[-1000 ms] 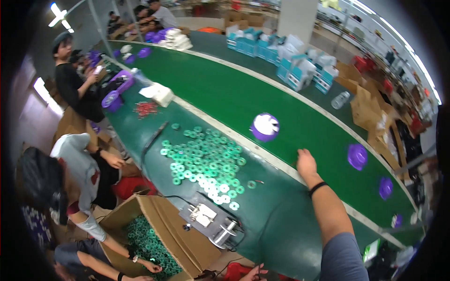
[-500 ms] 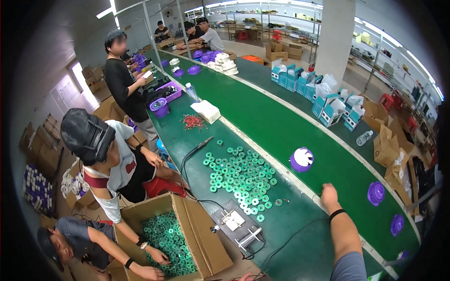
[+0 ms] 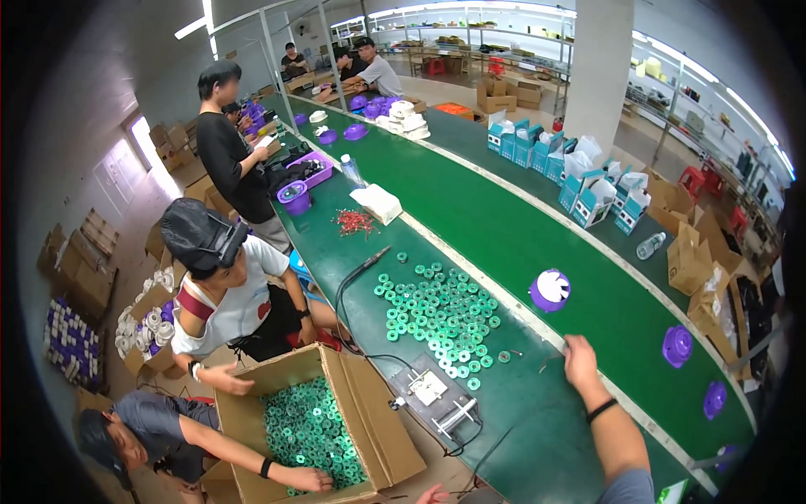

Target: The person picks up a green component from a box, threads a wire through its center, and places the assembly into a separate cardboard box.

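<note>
My right hand [image 3: 581, 363] is over the pale edge strip between the table and the green belt, a dark band on its wrist. It looks empty, its fingers loosely bent and partly hidden behind the hand. A small thin brownish piece [image 3: 542, 367] shows just left of it, apart from the fingers. At the lower edge only part of my left hand [image 3: 433, 495] shows, its fingers apart with nothing visible in them. Left of my right hand lie several green ring-shaped pieces [image 3: 445, 319]. A metal fixture [image 3: 432, 391] with a roller sits at the near table edge.
A purple-and-white round part [image 3: 550, 290] and purple housings [image 3: 677, 346] lie on the belt [image 3: 478, 227]. A soldering iron [image 3: 376, 257], red pieces [image 3: 354, 222] and cables are on the table. Two people reach around a carton [image 3: 357, 420] of green rings; another stands beyond.
My right hand has shifted slightly left and down; the thin piece is now apart from it. The seated person has lifted a hand out of the carton. The view has shifted a little.
</note>
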Tool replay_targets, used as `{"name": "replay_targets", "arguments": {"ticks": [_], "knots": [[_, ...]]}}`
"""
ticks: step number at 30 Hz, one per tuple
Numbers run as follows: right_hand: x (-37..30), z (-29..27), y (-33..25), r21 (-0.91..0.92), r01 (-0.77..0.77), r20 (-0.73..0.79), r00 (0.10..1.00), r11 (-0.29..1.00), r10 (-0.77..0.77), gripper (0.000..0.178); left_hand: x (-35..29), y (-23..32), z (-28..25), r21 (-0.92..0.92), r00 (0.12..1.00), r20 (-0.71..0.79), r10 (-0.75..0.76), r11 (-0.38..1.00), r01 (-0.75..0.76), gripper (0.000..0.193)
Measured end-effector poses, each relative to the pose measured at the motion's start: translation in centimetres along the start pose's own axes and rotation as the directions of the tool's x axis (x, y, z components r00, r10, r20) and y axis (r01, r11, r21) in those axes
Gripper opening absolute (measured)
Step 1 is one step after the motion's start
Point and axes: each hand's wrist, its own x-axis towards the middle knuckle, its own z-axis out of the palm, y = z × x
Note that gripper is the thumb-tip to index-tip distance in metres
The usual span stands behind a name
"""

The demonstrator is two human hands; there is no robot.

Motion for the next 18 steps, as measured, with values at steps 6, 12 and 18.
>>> {"name": "replay_targets", "arguments": {"ticks": [6, 12, 18], "knots": [[-11.0, -4.3, -8.4, 0.378, -0.065, 0.293, 0.955, 0.923, -0.053, 0.026, 0.9, 6.9, -0.3, -0.29, 0.978, 0.056, -0.199, 0.934, 0.207, 0.04], [1.5, -7.1, 4.5, 0.625, -0.37, 0.287, 0.928, 0.687, 0.238, 0.042, 2.0, 10.6, -0.1, -0.347, 0.975, 0.161, -0.154, 0.916, 0.202, 0.037], [7.3, -15.0, -18.9, 0.589, -0.375, 0.772, 0.521, 0.716, -0.362, 0.042, 1.3, 9.2, -1.9, -0.318, 0.947, 0.192, -0.258, 0.896, 0.309, 0.036]]}}
